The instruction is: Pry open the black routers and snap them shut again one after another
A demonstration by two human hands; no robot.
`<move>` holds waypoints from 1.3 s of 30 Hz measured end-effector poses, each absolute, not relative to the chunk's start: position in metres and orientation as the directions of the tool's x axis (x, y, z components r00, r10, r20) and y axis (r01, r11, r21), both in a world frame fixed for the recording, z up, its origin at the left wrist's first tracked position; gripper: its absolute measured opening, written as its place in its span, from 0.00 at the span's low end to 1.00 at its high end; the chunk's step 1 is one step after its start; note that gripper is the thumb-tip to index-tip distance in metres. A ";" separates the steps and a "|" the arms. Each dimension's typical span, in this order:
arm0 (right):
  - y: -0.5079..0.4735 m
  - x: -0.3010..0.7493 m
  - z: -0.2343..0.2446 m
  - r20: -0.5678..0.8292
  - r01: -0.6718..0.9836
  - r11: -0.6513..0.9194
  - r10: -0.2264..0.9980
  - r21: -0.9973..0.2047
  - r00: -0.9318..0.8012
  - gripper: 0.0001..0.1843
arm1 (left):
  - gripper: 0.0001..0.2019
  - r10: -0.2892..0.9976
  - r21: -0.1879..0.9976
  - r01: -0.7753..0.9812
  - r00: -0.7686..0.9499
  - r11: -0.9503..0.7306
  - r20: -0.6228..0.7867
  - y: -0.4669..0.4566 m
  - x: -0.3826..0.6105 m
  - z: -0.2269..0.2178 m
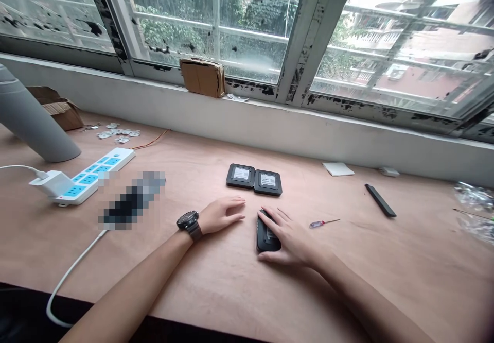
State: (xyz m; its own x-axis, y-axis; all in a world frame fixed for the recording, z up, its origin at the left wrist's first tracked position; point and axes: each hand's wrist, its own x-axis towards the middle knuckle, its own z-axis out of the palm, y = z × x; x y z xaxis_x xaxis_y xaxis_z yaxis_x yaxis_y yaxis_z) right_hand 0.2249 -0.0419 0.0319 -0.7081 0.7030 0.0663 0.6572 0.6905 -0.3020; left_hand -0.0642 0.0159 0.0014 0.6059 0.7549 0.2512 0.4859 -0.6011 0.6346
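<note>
My right hand [291,237] lies over a flat black rectangular device [265,237] on the table, thumb along its near edge and fingers across the far side. Part of the device and its pale label is hidden under the hand. Just to the left, my left hand [224,214] rests on the wood with fingers stretched out and nothing in them; a black watch is on that wrist. Beyond both hands, two similar black square devices [240,176] with white labels lie side by side. A small screwdriver [323,223] lies right of my right hand.
At left are a white power strip [124,153] with a plugged-in charger [54,183], a grey cylinder [34,116] and several small white pieces [122,132]. A black bar [380,200], white paper [338,169] and clear plastic bags [476,229] lie right. A cardboard box [203,78] sits on the sill.
</note>
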 end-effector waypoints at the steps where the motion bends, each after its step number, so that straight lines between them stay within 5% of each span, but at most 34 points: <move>1: -0.043 0.225 0.031 0.065 0.661 0.690 0.705 -0.295 -0.706 0.58 | 0.24 0.756 0.634 0.487 0.604 -0.601 0.252 0.016 -0.064 0.002; 14: -0.054 0.214 0.024 0.116 0.703 0.661 0.745 -0.264 -0.657 0.53 | 0.18 0.764 0.577 0.529 0.573 -0.622 0.298 0.014 -0.063 0.004; 19: -0.056 0.228 0.024 0.198 0.668 0.708 0.706 -0.228 -0.680 0.61 | 0.15 0.711 0.392 0.595 0.547 -0.702 0.442 -0.007 -0.054 0.020; 28: -0.062 0.260 -0.004 0.219 0.735 0.650 0.759 -0.192 -0.614 0.58 | 0.16 0.217 -0.101 0.326 0.800 -0.940 0.560 -0.068 -0.001 0.001; 39: -0.062 0.256 0.005 0.125 0.740 0.629 0.775 -0.240 -0.619 0.55 | 0.14 0.215 -0.175 0.332 0.853 -0.927 0.476 -0.066 -0.004 -0.010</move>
